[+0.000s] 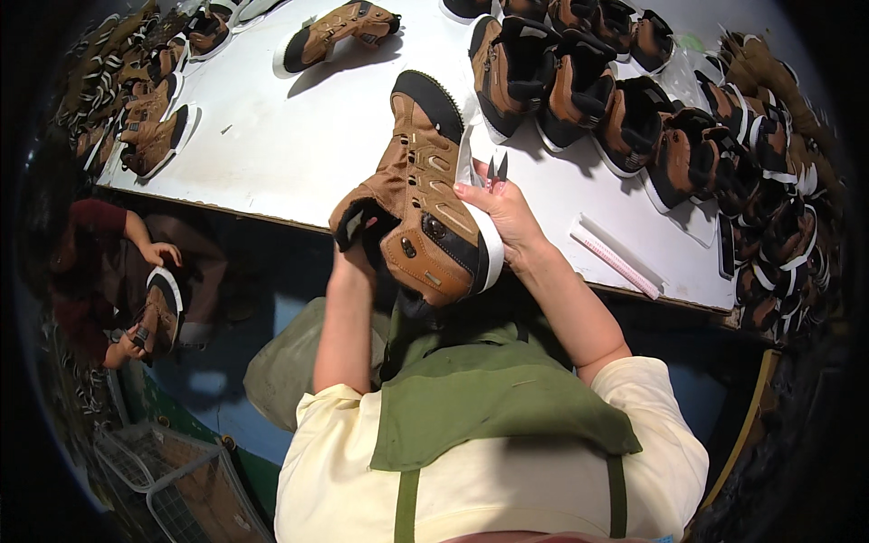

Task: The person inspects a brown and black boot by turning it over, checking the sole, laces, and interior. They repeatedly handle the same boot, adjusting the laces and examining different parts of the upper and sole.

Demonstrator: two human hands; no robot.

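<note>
A brown and black lace-up boot (416, 195) with a white sole edge is held up in front of me, toe pointing away and side turned up. My left hand (358, 257) reaches in at the boot's collar and supports it; its fingers are hidden by the boot. On the sole side, my right hand (511, 217) is closed, thumb pressed against the white edge. Small thread snips (499, 169) stick up from the same hand, blades upward. White material, possibly paper, shows between sole and hand.
Rows of similar boots (579, 86) stand at the right of the white table (244, 136). One boot (339, 34) lies at the far side, others along the left edge. A narrow white tray (617, 255) sits near the front edge. At left, another person's hands (156, 253) hold a boot.
</note>
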